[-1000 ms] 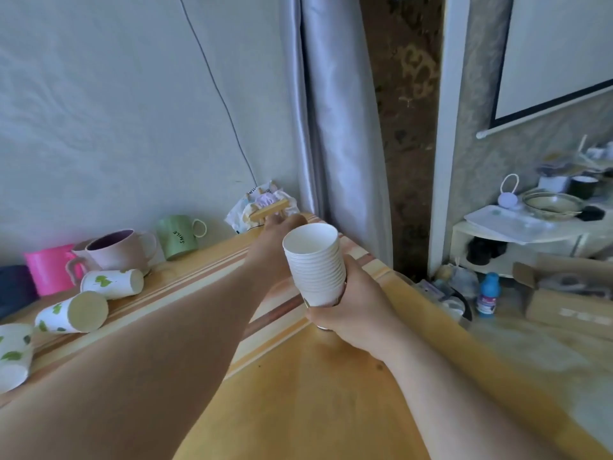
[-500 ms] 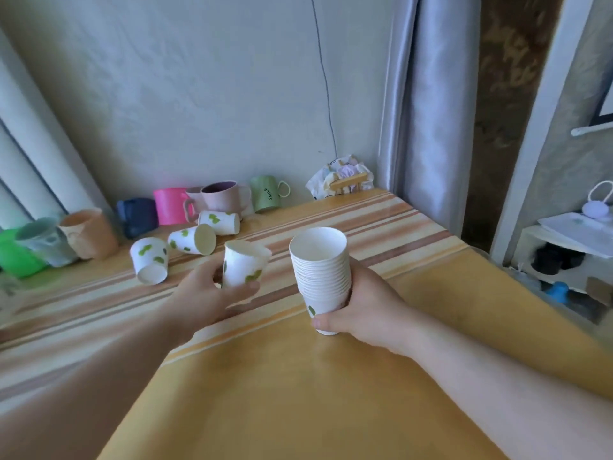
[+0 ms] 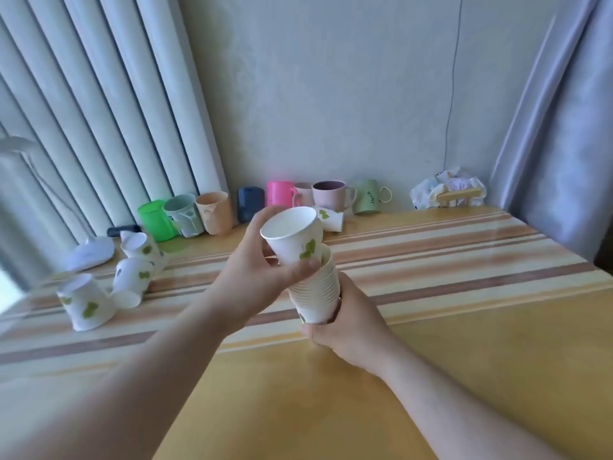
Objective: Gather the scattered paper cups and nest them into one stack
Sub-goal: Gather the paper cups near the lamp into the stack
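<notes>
My right hand grips the base of a stack of nested white paper cups with green leaf prints, held just above the table. My left hand holds a single paper cup, tilted, with its bottom entering the stack's top rim. Three loose paper cups lie at the left: one upside down, one on its side, one tipped behind it. Another paper cup lies on its side behind my left hand, partly hidden.
A row of mugs and plastic cups stands along the wall: green, grey-green, peach, dark blue, pink, mauve, pale green. A crumpled bag sits at back right. The striped wooden table ends at right.
My left hand lifted the single cup from beside the stack and brought it onto the stack's top. The view swung left, revealing more loose cups and the window blinds.
</notes>
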### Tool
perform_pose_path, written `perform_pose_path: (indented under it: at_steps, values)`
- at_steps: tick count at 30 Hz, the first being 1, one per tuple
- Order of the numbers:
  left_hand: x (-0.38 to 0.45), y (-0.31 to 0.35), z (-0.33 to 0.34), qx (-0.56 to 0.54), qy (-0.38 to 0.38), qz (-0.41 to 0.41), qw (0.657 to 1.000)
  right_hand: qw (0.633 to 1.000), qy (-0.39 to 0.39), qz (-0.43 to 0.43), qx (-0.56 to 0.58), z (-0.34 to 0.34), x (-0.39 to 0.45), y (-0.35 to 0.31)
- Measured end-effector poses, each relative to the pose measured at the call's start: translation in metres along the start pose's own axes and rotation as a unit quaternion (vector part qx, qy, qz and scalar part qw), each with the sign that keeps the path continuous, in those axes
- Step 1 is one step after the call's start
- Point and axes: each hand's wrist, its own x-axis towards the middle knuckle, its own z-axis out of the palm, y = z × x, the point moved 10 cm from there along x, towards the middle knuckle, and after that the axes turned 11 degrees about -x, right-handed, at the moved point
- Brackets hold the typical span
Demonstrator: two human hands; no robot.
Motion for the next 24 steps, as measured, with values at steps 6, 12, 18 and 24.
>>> perform_pose_path:
  at_steps: [6, 12, 18, 24]
  values:
    - [-0.008, -0.028, 0.003, 0.038, -0.061, -0.016, 0.997, 1.0, 0.003, 0.002, 0.003, -0.003, -0.004, 0.006]
    - [-0.021, -0.078, -0.099, 0.132, 0.135, -0.11, 0.976, 1.0, -0.002, -0.002, 0.0, -0.006, -0.008, 0.012]
    - [-0.083, -0.049, -0.235, 0.384, 0.313, -0.031, 0.868, 1.0, -0.011, -0.008, 0.005, -0.003, -0.003, 0.012]
    - [-0.114, -0.089, -0.325, 0.385, 0.356, -0.197, 0.828, 1.0, -0.006, -0.01, -0.003, 0.0, 0.001, 0.007]
